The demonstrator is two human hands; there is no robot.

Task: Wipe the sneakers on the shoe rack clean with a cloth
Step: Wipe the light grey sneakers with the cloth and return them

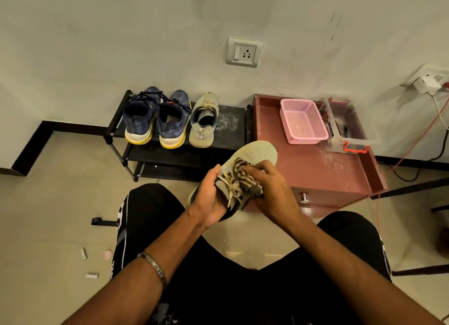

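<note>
My left hand (pixel 211 198) grips a pale grey-green sneaker (pixel 257 154) by its left side, toe pointing away from me, above my knees. My right hand (pixel 269 188) holds a striped brown-and-white cloth (pixel 245 176) bunched against the sneaker's upper, just beside the laces. On the top shelf of the black shoe rack (pixel 230 135) stand two navy sneakers with yellow-white soles (pixel 155 120) and the matching pale sneaker (pixel 202 123), heels toward me.
A low pink cabinet (pixel 323 171) stands right of the rack, carrying a pink mesh basket (pixel 302 120) and a clear plastic box (pixel 345 127). Cables hang from a wall plug (pixel 425 81) at far right. Small scraps lie on the tiled floor (pixel 60 203) at left.
</note>
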